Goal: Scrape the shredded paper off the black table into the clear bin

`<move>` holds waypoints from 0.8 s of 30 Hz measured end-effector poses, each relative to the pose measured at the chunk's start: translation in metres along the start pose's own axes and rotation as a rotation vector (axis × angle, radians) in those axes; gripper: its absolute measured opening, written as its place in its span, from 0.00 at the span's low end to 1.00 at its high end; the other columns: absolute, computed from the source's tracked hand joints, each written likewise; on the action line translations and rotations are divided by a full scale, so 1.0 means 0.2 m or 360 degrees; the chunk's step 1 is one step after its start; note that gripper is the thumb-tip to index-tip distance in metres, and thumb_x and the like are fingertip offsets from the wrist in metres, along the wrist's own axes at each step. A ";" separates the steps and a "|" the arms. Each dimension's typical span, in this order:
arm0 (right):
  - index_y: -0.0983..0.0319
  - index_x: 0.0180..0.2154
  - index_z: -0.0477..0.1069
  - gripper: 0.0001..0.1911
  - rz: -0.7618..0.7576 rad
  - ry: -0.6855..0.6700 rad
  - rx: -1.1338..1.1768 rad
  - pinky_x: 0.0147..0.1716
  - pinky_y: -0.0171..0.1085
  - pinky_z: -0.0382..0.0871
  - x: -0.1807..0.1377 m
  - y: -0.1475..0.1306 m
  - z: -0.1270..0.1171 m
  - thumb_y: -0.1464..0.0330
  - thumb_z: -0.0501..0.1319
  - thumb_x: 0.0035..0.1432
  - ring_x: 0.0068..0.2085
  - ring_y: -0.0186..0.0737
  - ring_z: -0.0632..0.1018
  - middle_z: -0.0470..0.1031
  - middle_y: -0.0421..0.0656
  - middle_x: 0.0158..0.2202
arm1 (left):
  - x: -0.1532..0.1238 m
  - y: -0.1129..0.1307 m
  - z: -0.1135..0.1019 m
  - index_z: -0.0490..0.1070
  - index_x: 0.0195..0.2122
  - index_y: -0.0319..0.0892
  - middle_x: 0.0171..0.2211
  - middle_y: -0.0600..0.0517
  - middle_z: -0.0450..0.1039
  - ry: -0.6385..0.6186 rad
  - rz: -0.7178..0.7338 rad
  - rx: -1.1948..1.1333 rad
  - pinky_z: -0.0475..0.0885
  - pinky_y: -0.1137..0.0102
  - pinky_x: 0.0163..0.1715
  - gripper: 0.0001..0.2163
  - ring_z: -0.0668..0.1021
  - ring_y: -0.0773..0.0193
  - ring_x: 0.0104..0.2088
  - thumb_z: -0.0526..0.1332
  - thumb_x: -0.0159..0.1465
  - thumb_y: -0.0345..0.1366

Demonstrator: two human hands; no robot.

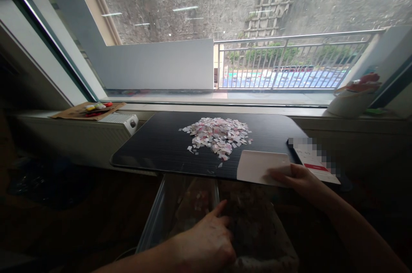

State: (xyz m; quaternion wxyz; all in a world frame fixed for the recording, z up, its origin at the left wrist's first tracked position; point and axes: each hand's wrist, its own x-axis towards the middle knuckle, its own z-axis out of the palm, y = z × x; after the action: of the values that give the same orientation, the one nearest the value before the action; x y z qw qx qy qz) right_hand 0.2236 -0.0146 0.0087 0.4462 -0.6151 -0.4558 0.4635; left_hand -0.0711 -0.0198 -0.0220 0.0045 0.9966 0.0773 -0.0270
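Observation:
A heap of small cut paper pieces (219, 133), white with pink tints, lies on the black tabletop (154, 140). At the table's front right edge, my right hand (294, 176) grips the right end of a flat off-white card (257, 163) with rounded corners, thumb on top. My left hand (209, 236) is below the table edge, over a clear plastic bin (151, 217). Its index finger stretches forward near the bin's rim; the other fingers are loosely bent, with nothing visible in them. The bin's contents are dim and hard to make out.
A dark-edged flat item with a white and red face (317, 168) lies at the table's right edge, partly blurred out. Behind are the windowsill and a white pot (349, 101). On the left, cardboard with small coloured items (88, 110) rests above a radiator (77, 138).

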 end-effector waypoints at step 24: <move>0.61 0.33 0.85 0.31 -0.0338 0.0093 -0.0080 0.48 0.53 0.78 0.16 0.05 0.22 0.42 0.73 0.37 0.41 0.59 0.85 0.87 0.49 0.36 | 0.35 0.05 0.07 0.80 0.34 0.46 0.44 0.51 0.80 0.0022 0.0301 -0.0097 0.68 0.56 0.57 0.07 0.77 0.54 0.51 0.61 0.63 0.34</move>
State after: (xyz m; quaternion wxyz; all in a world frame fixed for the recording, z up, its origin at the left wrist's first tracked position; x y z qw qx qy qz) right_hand 0.1869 0.0201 -0.0129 0.4903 -0.5876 -0.5167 0.3839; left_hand -0.0013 -0.0187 -0.0389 0.0370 0.9990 -0.0165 -0.0171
